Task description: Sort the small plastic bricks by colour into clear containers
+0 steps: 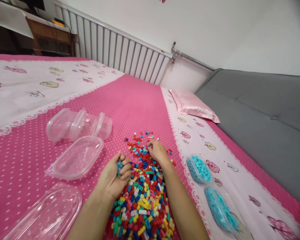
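Bedding [130, 96] in pink and white lay under the pile [145, 206] of mixed toy bricks, which thinned out at its far end. Left of the pile were a row of see-through tubs [61, 125] fitted together, an open tub [80, 156] and, nearest, another see-through piece [47, 213]. Right of the pile sat two tubs of blue bricks, a far tub [193, 171] and a near tub [212, 208]; soft bedding dipping under either might have tipped it and spilled bricks. The left hand [113, 178] was at the pile's left edge, its grip curled around several blue bricks [119, 166]; loosening fingers could have dropped some back into the pile. The right hand [158, 151] reached into the pile's far part; I couldn't tell whether its grip had closed on anything. A careless sweep there might have scattered loose bricks outward.
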